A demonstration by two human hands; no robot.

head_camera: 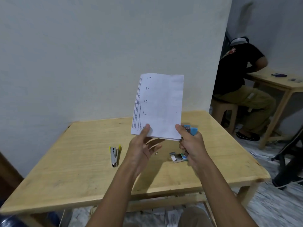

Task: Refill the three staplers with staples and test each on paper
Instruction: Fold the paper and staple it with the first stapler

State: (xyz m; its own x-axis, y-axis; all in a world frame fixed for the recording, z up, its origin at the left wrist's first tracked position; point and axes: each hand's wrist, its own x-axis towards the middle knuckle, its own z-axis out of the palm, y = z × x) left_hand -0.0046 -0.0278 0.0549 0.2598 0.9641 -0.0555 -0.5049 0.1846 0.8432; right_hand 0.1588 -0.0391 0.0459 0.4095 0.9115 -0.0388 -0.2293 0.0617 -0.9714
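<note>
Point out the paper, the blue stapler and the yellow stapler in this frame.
paper (161, 105): head view, middle of the printed sheet.
blue stapler (194, 130): head view, its blue plastic top.
yellow stapler (114, 156): head view, metal body, about mid-length.

Two bare hands here, the left hand (141, 148) and the right hand (190, 143), each on a bare forearm (118, 190) that runs uncovered to the bottom edge. The fingers (146, 128) are bare too. Low down sits a rounded grey-brown fabric shape (193, 217), possibly the person's knee.
</note>
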